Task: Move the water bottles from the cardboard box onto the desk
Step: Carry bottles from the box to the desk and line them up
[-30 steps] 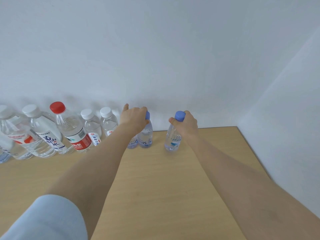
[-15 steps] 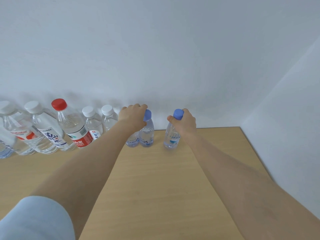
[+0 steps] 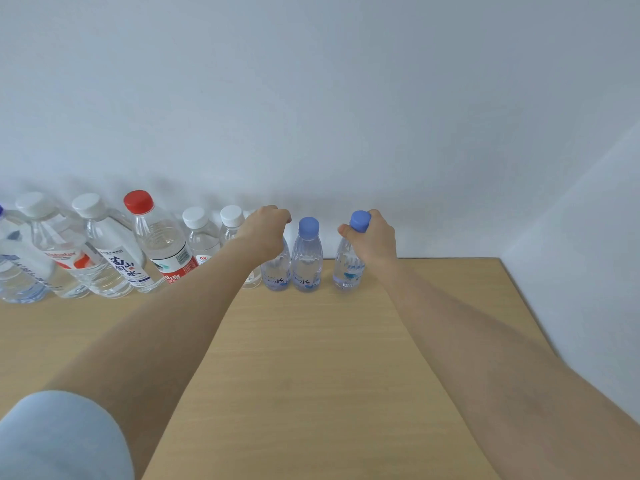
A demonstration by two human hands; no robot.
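A row of water bottles is seen standing upright along the back edge of the wooden counter [image 3: 311,358], against the white wall [image 3: 311,98]. At the far left a bottle [image 3: 14,268] is cut off by the frame edge, and beside it two large white-capped bottles [image 3: 52,251] [image 3: 104,251] are lined up close together. Next comes a red-capped bottle [image 3: 159,242] with a red and white label, followed by two smaller white-capped bottles [image 3: 201,237] [image 3: 231,225], the second partly hidden by the forearm. The left hand [image 3: 266,230] is closed in a fist over the top of a small clear bottle [image 3: 277,271] (its cap is hidden by the fingers), whose base rests on the counter. Just beside it, touching or nearly so, a blue-capped bottle [image 3: 306,261] stands free, untouched by either hand. A short gap further right, the right hand [image 3: 372,237] is clamped around the neck of another blue-capped bottle [image 3: 348,268], with the thumb laid just under the cap; this bottle also appears to be set on the counter. A pale blue sleeve [image 3: 62,438] is seen at the lower left corner. The cardboard box is not in view.
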